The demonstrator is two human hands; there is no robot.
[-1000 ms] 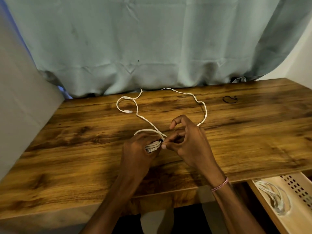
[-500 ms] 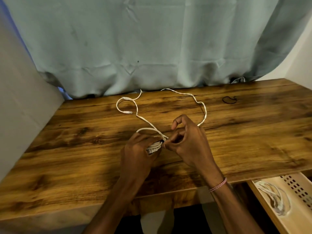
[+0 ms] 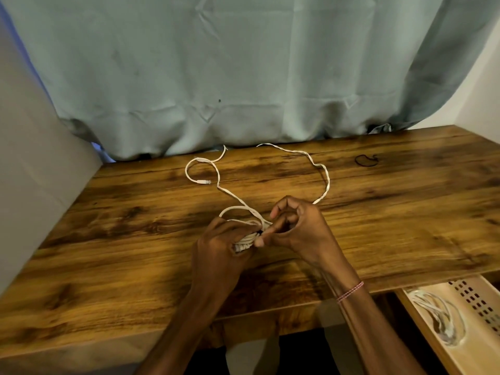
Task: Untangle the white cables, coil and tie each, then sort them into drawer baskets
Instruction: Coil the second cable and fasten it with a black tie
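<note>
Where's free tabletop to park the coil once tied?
Free: brown wooden tabletop left of the left hand, out to the grey side panel; also right of the right hand, between the small black elastic loop and the front edge. Crowded: centre-back, where the loose white cable snakes from the hands toward the teal curtain.
</note>
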